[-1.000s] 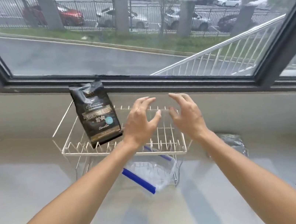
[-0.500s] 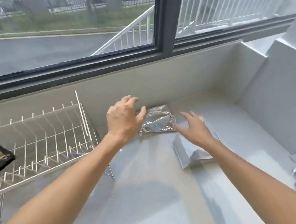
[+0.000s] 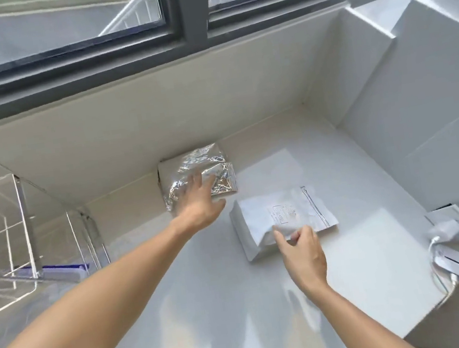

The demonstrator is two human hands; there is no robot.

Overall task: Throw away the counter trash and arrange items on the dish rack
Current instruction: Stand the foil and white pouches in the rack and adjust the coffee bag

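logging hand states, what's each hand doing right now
Left hand: open, fingers spread on the foil packet.
Right hand: pinching the white pouch edge.

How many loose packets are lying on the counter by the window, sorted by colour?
Silver foil packet, under the left hand: 1
White paper pouch, pinched at its near edge by the right hand: 1
Total: 2

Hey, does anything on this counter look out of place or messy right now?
Yes. A crumpled silver foil packet lies against the back wall under the left hand, and a creased white pouch lies askew beside it, the right hand pinching its near edge.
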